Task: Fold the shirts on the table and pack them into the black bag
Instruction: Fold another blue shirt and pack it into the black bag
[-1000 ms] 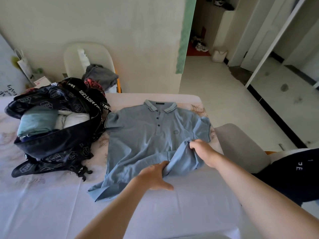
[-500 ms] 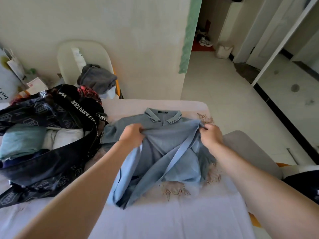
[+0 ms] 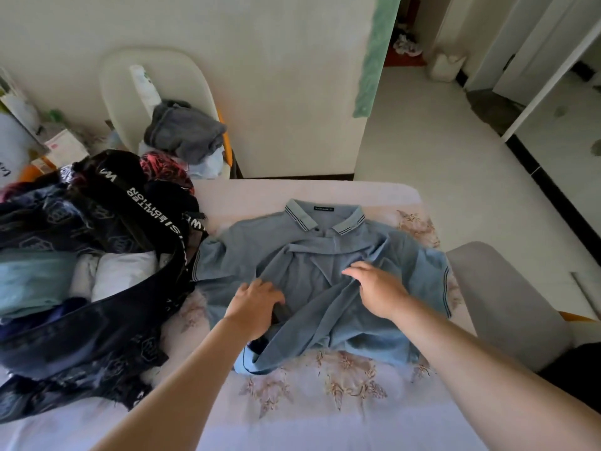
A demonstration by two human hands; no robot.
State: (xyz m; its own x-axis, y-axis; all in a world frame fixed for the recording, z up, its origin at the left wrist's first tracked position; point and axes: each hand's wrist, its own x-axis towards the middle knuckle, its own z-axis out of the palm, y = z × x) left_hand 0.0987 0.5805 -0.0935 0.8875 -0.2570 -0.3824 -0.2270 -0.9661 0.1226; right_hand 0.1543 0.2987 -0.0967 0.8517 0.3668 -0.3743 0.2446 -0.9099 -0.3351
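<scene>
Blue polo shirt point(image 3: 325, 265) at frame centre on table point(image 3: 325, 418), hem folded up. Left hand point(image 3: 253, 307) palm down, fingers curled gripping its fold. Right hand point(image 3: 379, 288) flat, fingers straight, pressing fabric. Black bag point(image 3: 97, 327) at left.

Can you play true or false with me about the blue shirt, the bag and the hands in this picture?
1. The blue polo shirt lies on the table. True.
2. The black bag is empty. False: folded clothes sit inside it.
3. The left hand and the right hand are both on the shirt. True.
4. The collar points toward the person. False: it lies on the far side of the shirt.
5. The bag is to the right of the shirt. False: it is on the left.
6. A grey garment lies on the white chair. True.
</scene>
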